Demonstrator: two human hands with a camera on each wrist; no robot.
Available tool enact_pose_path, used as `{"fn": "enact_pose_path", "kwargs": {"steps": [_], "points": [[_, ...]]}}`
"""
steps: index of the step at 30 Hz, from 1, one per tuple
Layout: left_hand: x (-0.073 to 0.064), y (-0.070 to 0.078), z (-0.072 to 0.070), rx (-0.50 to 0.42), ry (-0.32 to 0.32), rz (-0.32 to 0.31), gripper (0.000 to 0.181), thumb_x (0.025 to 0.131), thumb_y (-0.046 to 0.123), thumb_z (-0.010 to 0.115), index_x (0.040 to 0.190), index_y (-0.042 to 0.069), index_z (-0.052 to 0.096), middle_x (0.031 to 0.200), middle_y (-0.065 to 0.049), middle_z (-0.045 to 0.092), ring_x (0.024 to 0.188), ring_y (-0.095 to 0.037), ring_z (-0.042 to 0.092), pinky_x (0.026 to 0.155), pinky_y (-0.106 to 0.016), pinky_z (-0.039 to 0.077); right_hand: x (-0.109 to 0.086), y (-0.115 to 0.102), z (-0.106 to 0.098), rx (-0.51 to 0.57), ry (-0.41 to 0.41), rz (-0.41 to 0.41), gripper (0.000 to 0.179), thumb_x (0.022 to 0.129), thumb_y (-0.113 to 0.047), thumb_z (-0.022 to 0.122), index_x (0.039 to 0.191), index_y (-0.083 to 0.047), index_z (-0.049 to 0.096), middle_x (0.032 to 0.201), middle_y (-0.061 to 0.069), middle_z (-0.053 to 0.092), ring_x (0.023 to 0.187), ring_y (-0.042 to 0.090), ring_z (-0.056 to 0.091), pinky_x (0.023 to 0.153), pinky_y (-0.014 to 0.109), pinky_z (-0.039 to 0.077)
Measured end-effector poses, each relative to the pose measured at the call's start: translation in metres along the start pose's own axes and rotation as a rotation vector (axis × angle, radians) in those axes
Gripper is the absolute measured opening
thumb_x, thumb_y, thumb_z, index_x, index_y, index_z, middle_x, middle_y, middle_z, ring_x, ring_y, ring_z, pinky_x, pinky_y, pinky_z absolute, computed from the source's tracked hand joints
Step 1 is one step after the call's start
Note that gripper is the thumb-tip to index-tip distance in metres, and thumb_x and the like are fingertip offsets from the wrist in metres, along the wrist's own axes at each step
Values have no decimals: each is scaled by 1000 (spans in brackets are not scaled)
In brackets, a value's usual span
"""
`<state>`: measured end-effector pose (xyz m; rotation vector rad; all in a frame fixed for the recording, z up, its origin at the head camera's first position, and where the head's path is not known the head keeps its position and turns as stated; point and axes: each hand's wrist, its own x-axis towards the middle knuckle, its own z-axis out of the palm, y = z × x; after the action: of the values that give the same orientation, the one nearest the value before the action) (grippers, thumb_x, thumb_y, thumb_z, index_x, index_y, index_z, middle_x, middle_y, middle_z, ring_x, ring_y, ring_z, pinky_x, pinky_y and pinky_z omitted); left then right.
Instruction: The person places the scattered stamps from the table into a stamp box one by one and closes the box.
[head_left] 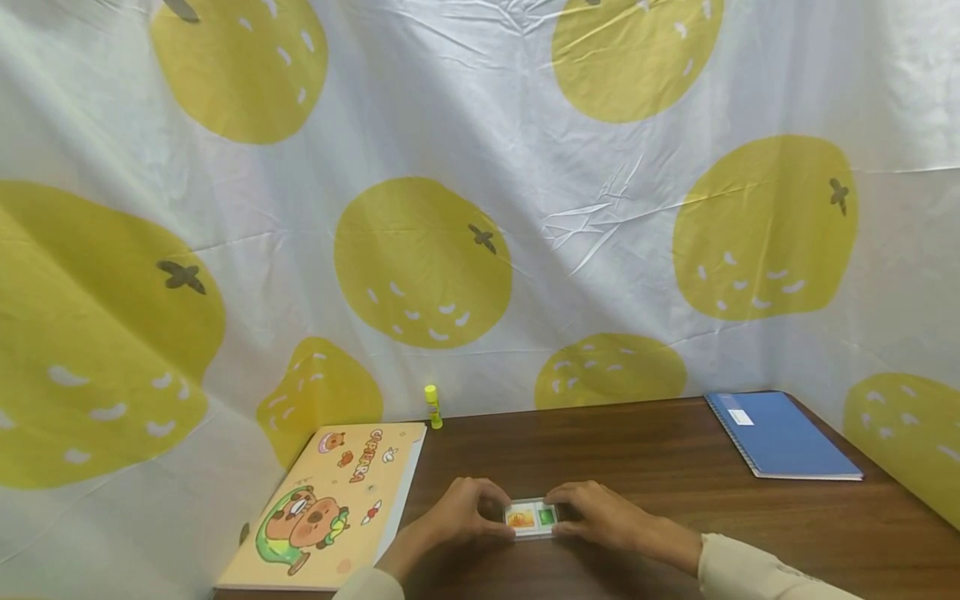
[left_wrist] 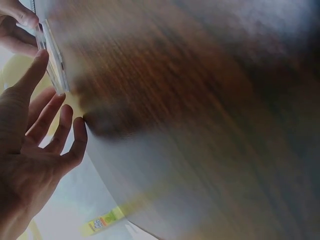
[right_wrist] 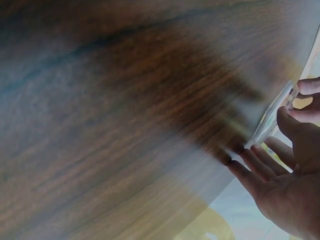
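A small flat clear case (head_left: 533, 517), with an orange picture and a green picture side by side in it, is between both hands low in the head view. My left hand (head_left: 467, 510) pinches its left end between thumb and fingers. On the opposite end, my right hand (head_left: 600, 514) has the same kind of pinch. The left wrist view shows the case (left_wrist: 55, 62) edge-on, with the outer fingers spread past it. In the right wrist view, the thumb lies along the near side of the case (right_wrist: 272, 114). Whether it touches the table cannot be told.
On the brown wooden table (head_left: 585, 446), a peach-coloured pad with capybara drawings (head_left: 352, 492) lies at the left. A yellow glue stick (head_left: 433, 407) stands upright behind it. A blue spiral notebook (head_left: 787, 437) lies at the back right. Fruit-printed cloth (head_left: 525, 333) surrounds the table.
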<state>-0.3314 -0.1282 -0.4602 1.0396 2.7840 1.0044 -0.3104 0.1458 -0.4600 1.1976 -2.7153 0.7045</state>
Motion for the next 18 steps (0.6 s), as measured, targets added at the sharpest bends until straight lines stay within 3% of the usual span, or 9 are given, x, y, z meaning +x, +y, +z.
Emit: {"fn": "enact_pose_path", "kwargs": {"steps": [18], "points": [[0, 0, 1, -16, -19, -45, 32, 77, 25, 94, 103, 10, 80, 107, 2, 77, 100, -9, 69, 87, -24, 56, 0, 0, -2, 5, -5, -11, 37, 90, -19, 81, 121, -1, 71, 124, 15, 72, 113, 32, 69, 94, 43, 58]]}}
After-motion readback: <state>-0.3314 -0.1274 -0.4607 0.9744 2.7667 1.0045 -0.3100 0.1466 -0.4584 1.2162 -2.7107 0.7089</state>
